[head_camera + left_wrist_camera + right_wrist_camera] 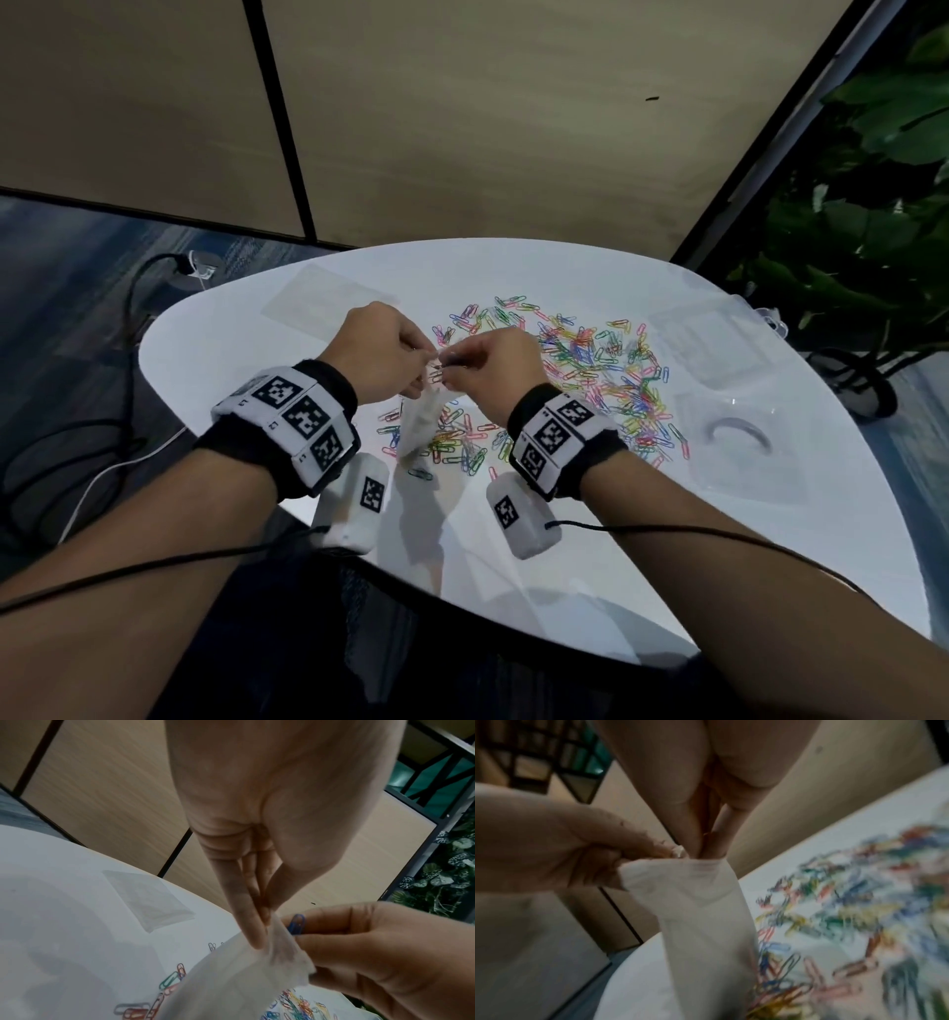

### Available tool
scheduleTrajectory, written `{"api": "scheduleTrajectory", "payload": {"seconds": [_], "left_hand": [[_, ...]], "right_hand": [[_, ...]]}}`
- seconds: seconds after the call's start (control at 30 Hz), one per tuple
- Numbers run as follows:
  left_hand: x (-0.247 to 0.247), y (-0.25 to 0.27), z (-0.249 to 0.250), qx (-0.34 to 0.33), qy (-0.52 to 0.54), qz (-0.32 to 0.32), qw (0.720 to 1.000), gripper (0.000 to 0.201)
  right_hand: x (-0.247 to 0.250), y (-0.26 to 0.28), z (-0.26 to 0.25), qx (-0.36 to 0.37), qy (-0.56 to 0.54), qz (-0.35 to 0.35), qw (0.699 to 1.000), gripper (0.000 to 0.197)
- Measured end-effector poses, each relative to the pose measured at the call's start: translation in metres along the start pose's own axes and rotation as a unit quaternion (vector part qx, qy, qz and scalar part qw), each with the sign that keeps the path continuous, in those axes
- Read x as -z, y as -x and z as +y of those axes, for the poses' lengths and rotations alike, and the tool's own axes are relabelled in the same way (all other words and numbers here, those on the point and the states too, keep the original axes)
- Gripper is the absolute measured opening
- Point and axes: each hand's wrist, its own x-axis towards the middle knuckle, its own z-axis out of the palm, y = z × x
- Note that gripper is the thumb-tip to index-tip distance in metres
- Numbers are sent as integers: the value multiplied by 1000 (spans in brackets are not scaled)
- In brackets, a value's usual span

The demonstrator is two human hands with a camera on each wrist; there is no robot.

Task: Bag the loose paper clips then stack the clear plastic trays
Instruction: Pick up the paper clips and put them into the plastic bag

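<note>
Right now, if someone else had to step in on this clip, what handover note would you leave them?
Left hand: pinches the rim of the small clear bag, held up over the table.
Right hand: pinches a blue paper clip at the bag's mouth.
Loose paper clips: nearly all spread on the table, mostly right of the bag.
Clear plastic trays: one far left, one far right, apart and unstacked.
Done: bagging has only just begun; what the bag holds cannot be told.
Left: bag the pile, then stack the trays.
</note>
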Motion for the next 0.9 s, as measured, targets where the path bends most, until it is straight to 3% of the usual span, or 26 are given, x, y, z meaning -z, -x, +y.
{"api": "scheduleTrajectory", "payload": {"seconds": [0.07, 0.2, 0.27, 0.33, 0.43, 0.47, 0.53, 0.6, 0.73, 0.83, 0.9], "left_hand": [[1, 0, 0, -5, 3, 5, 1000, 13], [8, 0, -4, -18, -11, 16, 1000, 16], [14, 1, -7, -20, -20, 25, 999, 18], [22, 1, -11, -16, -19, 43, 999, 16], [40, 1, -18, -6, -5, 83, 997, 14], [46, 2, -21, -1, 3, 94, 996, 14], [55, 4, -27, 5, 14, 112, 994, 13], [62, 6, -34, 11, 19, 123, 992, 13], [71, 9, -47, 17, -11, 124, 992, 14], [77, 10, -53, 20, -22, 120, 992, 14], [80, 7, -56, 28, -26, 116, 993, 14]], "right_hand": [[-2, -1, -5, 51, 74, -17, 996, 10], [-2, 1, -16, 86, 177, -88, 976, 31], [0, 3, -24, 93, 124, -93, 984, 31], [4, 0, -32, 89, -9, -73, 993, 23], [13, -16, -29, 23, -157, -52, 986, 18], [12, -20, -22, 3, -134, -62, 989, 18], [-1, -27, -1, 7, 44, -97, 994, 19], [-24, -31, 16, 48, 215, -146, 964, 27], [-77, -50, 34, 54, 313, -223, 922, 46], [-99, -64, 40, 74, 404, -246, 878, 39], [-104, -57, 39, 139, 453, -256, 843, 33]]}}
